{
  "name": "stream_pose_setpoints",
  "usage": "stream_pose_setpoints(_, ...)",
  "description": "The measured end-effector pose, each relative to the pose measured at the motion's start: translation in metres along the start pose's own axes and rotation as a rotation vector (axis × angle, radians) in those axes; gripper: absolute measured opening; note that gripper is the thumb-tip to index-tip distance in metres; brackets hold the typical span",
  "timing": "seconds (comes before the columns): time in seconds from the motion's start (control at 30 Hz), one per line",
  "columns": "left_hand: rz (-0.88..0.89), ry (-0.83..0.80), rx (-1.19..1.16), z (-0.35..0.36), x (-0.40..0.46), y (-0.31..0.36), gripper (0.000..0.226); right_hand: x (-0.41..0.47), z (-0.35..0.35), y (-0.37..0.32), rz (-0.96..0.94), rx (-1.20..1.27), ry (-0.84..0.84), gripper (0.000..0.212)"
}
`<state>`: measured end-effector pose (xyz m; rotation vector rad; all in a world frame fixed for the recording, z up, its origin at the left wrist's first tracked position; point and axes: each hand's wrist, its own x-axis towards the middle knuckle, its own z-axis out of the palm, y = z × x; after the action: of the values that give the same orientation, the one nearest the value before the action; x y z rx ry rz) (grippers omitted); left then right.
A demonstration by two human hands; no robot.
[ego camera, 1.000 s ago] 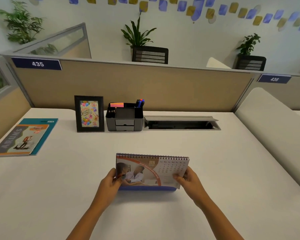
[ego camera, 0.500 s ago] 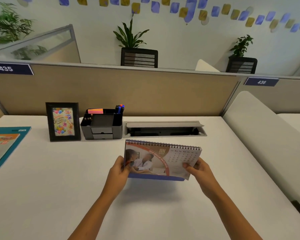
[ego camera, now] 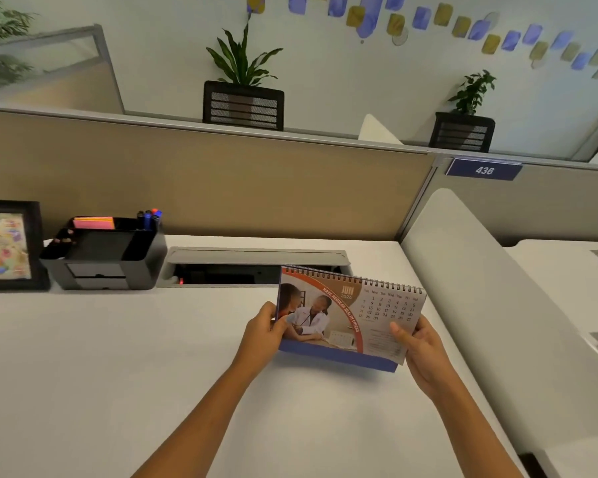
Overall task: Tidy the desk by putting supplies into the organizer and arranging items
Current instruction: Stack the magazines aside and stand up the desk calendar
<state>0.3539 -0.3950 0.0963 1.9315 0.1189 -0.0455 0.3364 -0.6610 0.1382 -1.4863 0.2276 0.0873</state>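
Observation:
A spiral-bound desk calendar [ego camera: 346,313] with a blue base, showing June, is held upright just above the white desk [ego camera: 118,357], right of centre. My left hand [ego camera: 261,334] grips its left edge and my right hand [ego camera: 416,350] grips its lower right corner. A dark grey desk organizer [ego camera: 107,257] stands at the back left, holding pink sticky notes [ego camera: 93,222] and several pens [ego camera: 149,217]. A black picture frame [ego camera: 9,246] stands upright to the left of the organizer.
An open cable tray [ego camera: 256,267] is set into the desk behind the calendar. A tan partition [ego camera: 221,188] closes off the back. A low white divider [ego camera: 497,305] runs along the right side. Potted plants sit beyond the partition.
Both hands have carried the calendar to the right and farther back, toward the cable tray. The view has swung right, so the book at the left has left the frame.

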Motion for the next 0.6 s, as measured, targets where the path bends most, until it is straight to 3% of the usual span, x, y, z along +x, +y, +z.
stream_pose_setpoints(0.13,-0.005,-0.026,0.012,0.044,0.022,0.007,0.023,0.039,-0.042,-0.005,-0.024,0.007,0.014,0.086)
stream_pose_setpoints(0.17,-0.002,-0.026,0.011,0.054,0.027,0.010,0.025,0.049,-0.050,-0.008,-0.026,0.003,0.015,0.078)
stream_pose_setpoints(0.23,0.002,-0.026,0.009,0.070,0.037,0.014,0.027,0.069,-0.062,-0.012,-0.020,-0.001,0.011,0.040)
stream_pose_setpoints(0.3,0.001,-0.027,0.015,0.084,0.049,0.017,0.029,0.092,-0.075,-0.011,0.000,-0.037,0.030,0.025)
stream_pose_setpoints(0.6,-0.010,-0.049,0.009,0.121,0.100,0.024,0.033,0.153,-0.099,-0.009,0.080,-0.123,0.098,0.027)
